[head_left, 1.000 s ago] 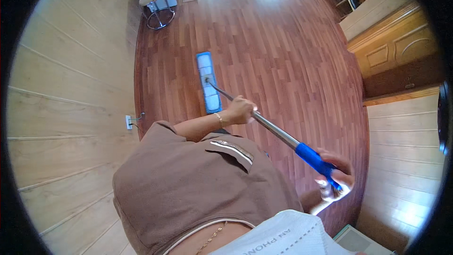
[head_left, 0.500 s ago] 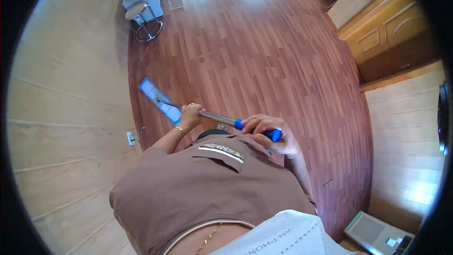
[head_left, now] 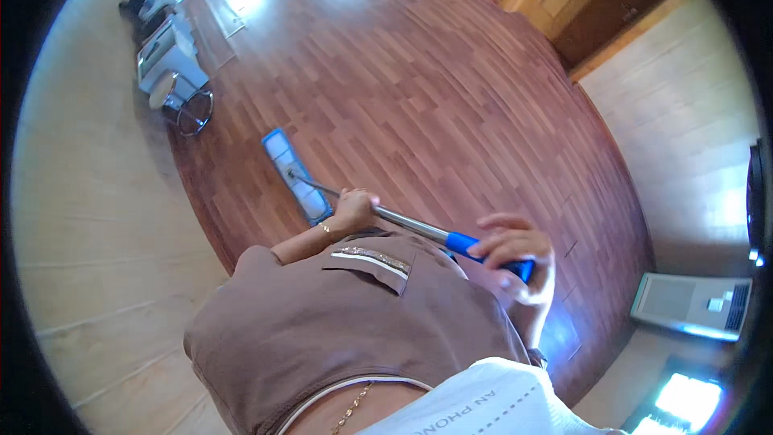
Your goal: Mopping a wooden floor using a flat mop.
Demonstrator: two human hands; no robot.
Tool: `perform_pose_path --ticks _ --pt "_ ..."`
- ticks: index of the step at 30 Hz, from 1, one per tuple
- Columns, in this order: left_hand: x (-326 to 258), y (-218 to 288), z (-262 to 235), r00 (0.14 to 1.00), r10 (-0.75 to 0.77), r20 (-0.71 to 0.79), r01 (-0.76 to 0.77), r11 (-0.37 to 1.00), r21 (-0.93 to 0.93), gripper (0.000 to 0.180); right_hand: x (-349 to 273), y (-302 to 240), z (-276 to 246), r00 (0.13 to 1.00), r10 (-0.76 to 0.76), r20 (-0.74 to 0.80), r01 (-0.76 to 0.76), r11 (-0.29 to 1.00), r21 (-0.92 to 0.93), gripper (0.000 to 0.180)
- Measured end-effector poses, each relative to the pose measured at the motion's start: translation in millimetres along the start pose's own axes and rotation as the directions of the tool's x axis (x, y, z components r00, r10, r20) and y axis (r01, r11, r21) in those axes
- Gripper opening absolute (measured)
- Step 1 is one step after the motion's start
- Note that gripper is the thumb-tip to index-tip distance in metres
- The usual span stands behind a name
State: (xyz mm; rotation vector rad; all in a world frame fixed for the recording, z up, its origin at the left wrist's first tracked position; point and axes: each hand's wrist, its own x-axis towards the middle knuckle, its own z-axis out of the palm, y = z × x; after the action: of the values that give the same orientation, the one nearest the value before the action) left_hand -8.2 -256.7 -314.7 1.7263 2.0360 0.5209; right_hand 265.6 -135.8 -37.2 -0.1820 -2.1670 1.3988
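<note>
A flat mop with a metal pole [head_left: 412, 223] slants across in front of my body. Its blue-edged, pale rectangular head [head_left: 295, 175] lies on the wooden floor, ahead and to the left. My left hand [head_left: 354, 209], with a gold bracelet at the wrist, is closed round the lower part of the pole. At the upper end, my right hand [head_left: 519, 256] curls loosely over the blue handle grip [head_left: 477, 248], some fingers slightly raised from it.
A stool with a chrome ring base [head_left: 183, 102] stands by white equipment [head_left: 171, 56] along the left wall. A brown door [head_left: 576, 0] is at the upper right. A white rectangular appliance [head_left: 692, 306] stands by the right wall.
My view has turned to the right, so the room appears rotated. The mop head has swung right along the floor, and my right hand has moved right and down with the grip, its fingers loosening.
</note>
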Motion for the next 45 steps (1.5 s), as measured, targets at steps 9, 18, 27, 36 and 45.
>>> perform_pose_path --ticks 9,18,27,36,45 --pt "79 145 48 0.821 0.523 0.229 -0.485 0.850 -0.204 0.020 -120 -87 -12 0.944 -0.094 -0.318 -0.071 0.880 -0.470 0.017" --pt "66 281 126 0.367 0.876 0.314 -0.712 0.481 -0.511 0.021 -210 -174 37 0.852 -0.043 -0.522 -0.405 0.578 -0.708 0.039" --pt "31 351 201 -0.082 0.931 0.356 -0.884 0.097 -0.458 0.009 -226 -190 88 0.720 -0.114 -0.684 -0.540 0.527 -0.656 0.040" --pt "136 315 218 0.240 0.863 0.445 -0.755 0.454 -0.473 0.011 -176 -95 76 0.608 -0.051 -0.792 -0.666 0.511 -0.544 0.018" --pt "241 209 198 0.443 0.870 0.215 -0.796 0.493 -0.352 0.013 -128 -7 45 0.738 -0.086 -0.670 -0.531 0.539 -0.654 0.017"
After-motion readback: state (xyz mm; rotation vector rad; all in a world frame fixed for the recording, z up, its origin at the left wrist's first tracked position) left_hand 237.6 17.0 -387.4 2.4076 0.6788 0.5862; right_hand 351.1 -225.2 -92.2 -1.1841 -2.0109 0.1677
